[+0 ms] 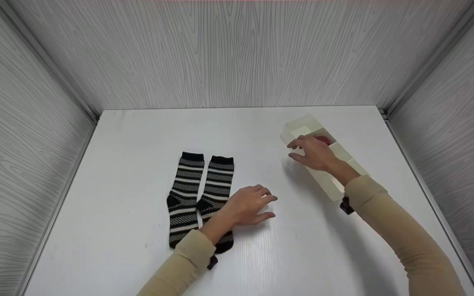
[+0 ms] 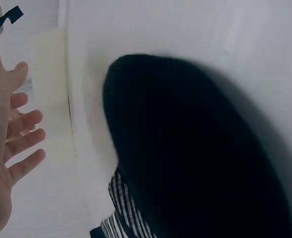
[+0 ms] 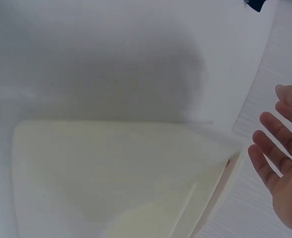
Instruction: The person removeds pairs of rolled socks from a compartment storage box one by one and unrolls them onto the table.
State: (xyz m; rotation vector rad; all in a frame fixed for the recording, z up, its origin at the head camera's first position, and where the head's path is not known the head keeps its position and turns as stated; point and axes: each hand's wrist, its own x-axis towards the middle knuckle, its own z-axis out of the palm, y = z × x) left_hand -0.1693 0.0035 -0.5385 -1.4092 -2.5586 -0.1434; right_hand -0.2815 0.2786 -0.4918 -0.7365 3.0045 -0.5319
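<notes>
Your left hand (image 1: pixel 247 205) lay on the tabletop (image 1: pixel 138 123) with fingers (image 2: pixel 24 124) spread and loose, holding nothing, its wrist across the lower end of the right striped sock (image 1: pixel 217 181); the other sock (image 1: pixel 184 193) lay just beside it. Your right hand (image 1: pixel 313 152) hovered over the cream box (image 1: pixel 298 127), fingers relaxed and open, with something red (image 1: pixel 323 140) in the box behind them

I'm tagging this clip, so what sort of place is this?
Probably a staged recording booth, not a lived-in room: grey wood-grain panels wall in a bare white table holding only striped socks and a cream divided organizer box.
</notes>
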